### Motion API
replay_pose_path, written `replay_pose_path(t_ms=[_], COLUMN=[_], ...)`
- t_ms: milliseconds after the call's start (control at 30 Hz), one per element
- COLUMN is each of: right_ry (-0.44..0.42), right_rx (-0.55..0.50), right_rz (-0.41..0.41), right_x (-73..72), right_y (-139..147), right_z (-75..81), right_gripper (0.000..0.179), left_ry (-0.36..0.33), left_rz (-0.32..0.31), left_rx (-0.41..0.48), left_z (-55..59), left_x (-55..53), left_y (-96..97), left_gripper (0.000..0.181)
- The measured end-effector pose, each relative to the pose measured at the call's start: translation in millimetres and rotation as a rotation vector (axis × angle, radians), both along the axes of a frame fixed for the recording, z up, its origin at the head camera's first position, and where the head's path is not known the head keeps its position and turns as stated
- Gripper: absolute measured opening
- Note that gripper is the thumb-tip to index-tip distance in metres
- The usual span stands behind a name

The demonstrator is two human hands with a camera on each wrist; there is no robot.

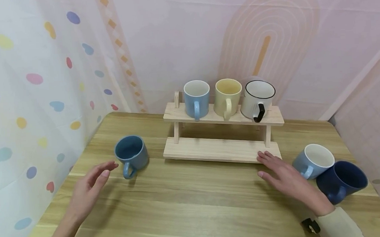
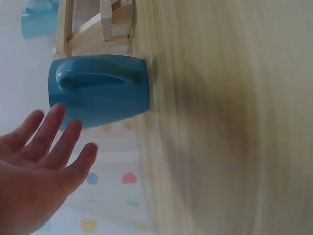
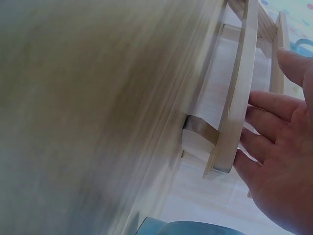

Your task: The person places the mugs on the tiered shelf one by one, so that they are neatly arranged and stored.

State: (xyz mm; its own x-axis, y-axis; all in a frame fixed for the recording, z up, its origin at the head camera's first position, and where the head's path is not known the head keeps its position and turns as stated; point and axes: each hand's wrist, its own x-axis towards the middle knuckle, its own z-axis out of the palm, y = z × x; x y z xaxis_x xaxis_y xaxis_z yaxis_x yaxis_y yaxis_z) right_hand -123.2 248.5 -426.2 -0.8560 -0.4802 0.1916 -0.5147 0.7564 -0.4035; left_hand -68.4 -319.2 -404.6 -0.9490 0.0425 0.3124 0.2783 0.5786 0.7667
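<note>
Just left of a teal-blue mug (image 1: 131,153) is my left hand (image 1: 90,190), fingers relaxed and holding nothing. In the left wrist view those fingertips overlap the mug's side; whether they touch is unclear. My right hand (image 1: 288,177) reaches the right end of the lower board of a two-tier wooden rack (image 1: 211,148), fingers extended. The right wrist view has its fingertips at the board's edge (image 3: 237,107), gripping nothing. On the rack's upper board stand a light blue mug (image 1: 197,102), a pale yellow mug (image 1: 226,102) and a white mug with black rim and handle (image 1: 252,102).
Right of the rack, beside my right forearm, are a light blue mug with a white inside (image 1: 305,160) and a dark navy mug (image 1: 328,179), close together. The wood-grain table (image 1: 188,204) meets a dotted curtain (image 1: 47,104) at the left and a pink patterned backdrop behind.
</note>
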Motion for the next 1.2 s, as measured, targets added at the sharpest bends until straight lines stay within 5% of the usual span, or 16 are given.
replay_pose_path(t_ms=[233, 733, 867, 1200], right_ry=[0.009, -0.022, -0.013, 0.014], right_rx=[-0.009, 0.000, -0.003, -0.015], right_rz=[-0.002, -0.016, -0.010, -0.003], right_x=[0.1, -1.1, -1.1, -1.5], right_y=[1, 0, 1, 1], right_z=[-1.0, -1.2, -1.1, -3.0], right_gripper=[0.050, 0.052, 0.051, 0.051], left_ry=[-0.220, -0.478, -0.506, -0.451], left_rz=[-0.123, -0.184, -0.170, -0.089], left_rx=[-0.005, 0.362, 0.376, 0.332], left_z=[-3.1, -13.0, -14.5, -16.7], left_x=[-4.5, -24.4, -29.8, -34.4], left_y=[-5.6, 3.3, 7.3, 20.5], left_gripper=[0.041, 0.052, 0.056, 0.055])
